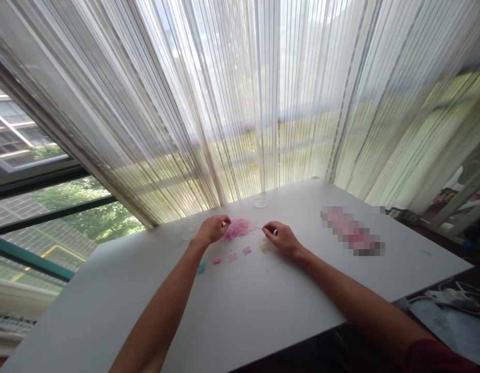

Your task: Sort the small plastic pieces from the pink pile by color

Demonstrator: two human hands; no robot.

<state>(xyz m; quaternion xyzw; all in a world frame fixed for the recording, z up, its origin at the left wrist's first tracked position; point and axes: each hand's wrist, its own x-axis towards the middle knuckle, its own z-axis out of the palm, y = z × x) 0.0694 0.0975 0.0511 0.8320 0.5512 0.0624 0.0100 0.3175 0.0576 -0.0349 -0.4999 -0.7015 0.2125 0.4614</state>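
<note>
Just right of nearer left hand (pixel 212 229): pink strands (pixel 239 228).
Left of right hand (pixel 283 238); both curled, any pinch impossible to tell.

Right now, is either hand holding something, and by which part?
I cannot tell: the left hand is at the pink pile, the right hand nearby; details too small.

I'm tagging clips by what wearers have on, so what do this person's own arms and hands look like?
The left hand and right hand are ungloved, with no watch or bracelet visible. Both forearms are bare. A maroon sleeve shows on the right arm; no left sleeve is in view.
</note>
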